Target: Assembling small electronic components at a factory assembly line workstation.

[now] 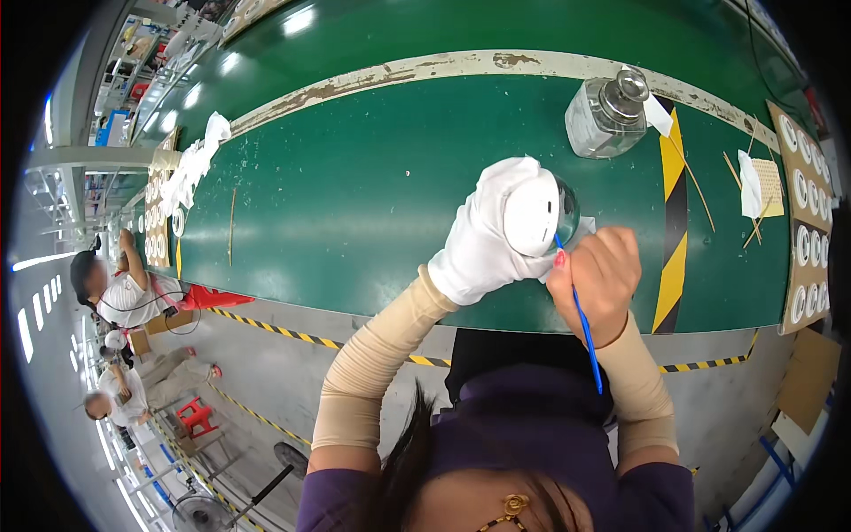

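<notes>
Over at the far left end of the green workbench (pixel 355 177) there's a bunch of crumpled white cloths (pixel 197 160) lying next to a tray of white rings (pixel 160 222). A thin wooden stick (pixel 232 226) lies on the green surface a bit further in from those.

Around the middle, near the front edge of the bench, the left hand (pixel 483 239) is in a white glove, and it's wrapped around a round white part with a glassy dome (pixel 536 213), fingers curled round its back so the flat white face points up toward the camera. The part is held up off the bench, not resting on it.

Just right of that, the bare right hand (pixel 598 279) is pinching a thin blue tool (pixel 581 310) like a pen, fingers closed tight on it. The tip of the tool touches the lower right rim of the white part, and the tail end sticks back toward the person's chest. Both forearms wear beige sleeves.

Toward the back edge, right of centre, sits a clear glass bottle with a metal cap (pixel 607 115). A yellow and black striped strip (pixel 674 213) runs across the bench just right of the hands. At the far right end there are more wooden sticks (pixel 736 173), a folded white cloth (pixel 752 186) and another tray of white rings (pixel 807 222).
</notes>
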A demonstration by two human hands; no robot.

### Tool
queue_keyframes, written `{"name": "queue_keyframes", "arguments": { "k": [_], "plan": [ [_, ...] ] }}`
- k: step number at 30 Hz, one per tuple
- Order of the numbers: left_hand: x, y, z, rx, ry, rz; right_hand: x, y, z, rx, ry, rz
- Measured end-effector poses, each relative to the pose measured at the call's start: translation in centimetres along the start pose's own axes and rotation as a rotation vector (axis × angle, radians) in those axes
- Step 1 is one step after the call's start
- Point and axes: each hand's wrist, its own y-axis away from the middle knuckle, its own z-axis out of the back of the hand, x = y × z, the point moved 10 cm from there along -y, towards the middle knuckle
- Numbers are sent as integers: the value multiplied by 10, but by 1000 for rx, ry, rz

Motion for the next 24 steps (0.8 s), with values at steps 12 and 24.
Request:
{"name": "queue_keyframes", "arguments": {
  "k": [12,24],
  "plan": [
    [-7,-1,3,-75,-56,-75,-2,-11,17,71,83,64],
    [0,1,1,-66,19,-43,-8,10,26,-74,-240,-96]
  ]
}}
